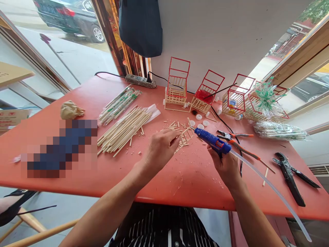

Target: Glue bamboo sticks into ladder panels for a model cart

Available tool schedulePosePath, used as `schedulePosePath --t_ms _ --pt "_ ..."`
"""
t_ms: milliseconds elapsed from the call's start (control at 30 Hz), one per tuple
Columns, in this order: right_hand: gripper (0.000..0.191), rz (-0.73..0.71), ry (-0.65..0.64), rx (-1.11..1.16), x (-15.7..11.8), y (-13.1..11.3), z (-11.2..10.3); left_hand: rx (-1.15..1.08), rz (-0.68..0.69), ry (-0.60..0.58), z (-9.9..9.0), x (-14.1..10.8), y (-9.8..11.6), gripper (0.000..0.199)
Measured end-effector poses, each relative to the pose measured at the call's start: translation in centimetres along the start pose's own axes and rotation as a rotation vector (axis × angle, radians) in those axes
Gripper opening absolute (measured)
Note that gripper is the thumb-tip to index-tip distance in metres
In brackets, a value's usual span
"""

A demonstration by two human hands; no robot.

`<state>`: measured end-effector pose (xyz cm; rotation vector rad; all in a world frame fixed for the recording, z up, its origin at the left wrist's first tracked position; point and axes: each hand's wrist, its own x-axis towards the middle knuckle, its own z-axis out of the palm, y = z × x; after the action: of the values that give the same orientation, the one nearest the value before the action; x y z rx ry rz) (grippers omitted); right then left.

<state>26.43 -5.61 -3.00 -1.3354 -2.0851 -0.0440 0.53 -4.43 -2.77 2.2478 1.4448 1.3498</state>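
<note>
My right hand [227, 166] grips a blue hot glue gun [212, 140] with a long whitish glue stick [272, 192] trailing from its back. The nozzle points left, close to the fingertips of my left hand [161, 145]. That hand is closed in a pinch on a short thin wooden stick [185, 130], whose far end lies by the nozzle. Just beyond and below the fingers, a small ladder-like piece of glued sticks [183, 141] rests on the red table [164, 180]. Cut stick bits and shavings lie around it.
Wooden sticks [125, 130] and plastic-wrapped bundles [119, 104] lie left. Small red-backed chair frames [177, 85] line the wall beside a power strip [140, 81]. Orange-handled pliers [244, 149], black cutters [289, 180] and a black cord [226, 121] are on the right. White caps [200, 126] sit centrally.
</note>
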Motion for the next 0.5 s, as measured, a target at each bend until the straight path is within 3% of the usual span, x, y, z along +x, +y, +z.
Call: schedulePosePath --t_ms 200,500 --pt "0.049 0.054 -0.024 -0.002 -0.15 0.02 0.0 0.0 -0.014 -0.008 0.04 0.01 -0.01 0.022" --pt "0.048 -0.005 0.029 -0.057 -0.25 0.12 0.18 0.012 -0.012 0.011 0.08 0.06 -0.05 0.02"
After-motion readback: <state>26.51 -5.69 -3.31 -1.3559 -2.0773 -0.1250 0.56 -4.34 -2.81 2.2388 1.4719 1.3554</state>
